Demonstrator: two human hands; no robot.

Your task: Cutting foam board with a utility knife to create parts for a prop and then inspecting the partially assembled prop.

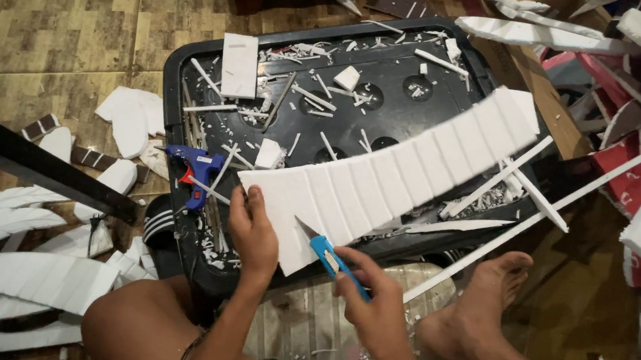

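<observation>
— Over the black tray, what's in hand?

— A long foam strip, scored crosswise nearly end to end. The left hand pinches its near end; only that bit looks unscored.

— And the right hand?

— Fingers curled tight round a blue knife, blade on the strip. A blue glue gun lies at the tray's left edge.

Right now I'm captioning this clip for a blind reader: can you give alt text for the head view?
A person's left hand steadies a long curved white foam strip while the right hand presses a blue utility knife into its near end, over a black plastic lid littered with foam scraps. A blue glue gun lies to the left.
</observation>
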